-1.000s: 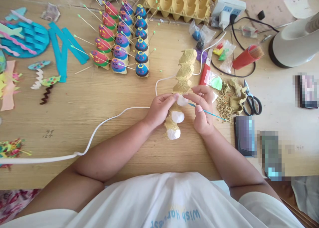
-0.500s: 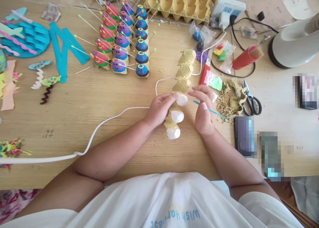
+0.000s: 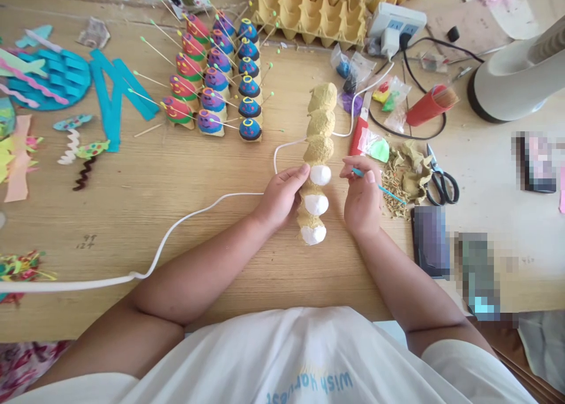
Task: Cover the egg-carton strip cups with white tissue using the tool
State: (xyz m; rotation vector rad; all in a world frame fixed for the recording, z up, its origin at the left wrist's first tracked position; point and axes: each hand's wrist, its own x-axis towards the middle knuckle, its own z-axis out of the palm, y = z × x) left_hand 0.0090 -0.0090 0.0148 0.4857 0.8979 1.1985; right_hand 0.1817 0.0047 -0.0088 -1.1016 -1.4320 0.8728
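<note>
Head view: cluttered wooden table (image 3: 216, 165)

The carton strip (image 3: 318, 149) is tan, 3 bumps (image 3: 316, 204) white.

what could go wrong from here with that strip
The left hand's thumb sits close to the uppermost white patch on the bumpy strip, and could smudge it if soft. The right hand holds a blue tool near the strip; a slip might scrape it. The white cord beside the left forearm might get snagged.
</note>
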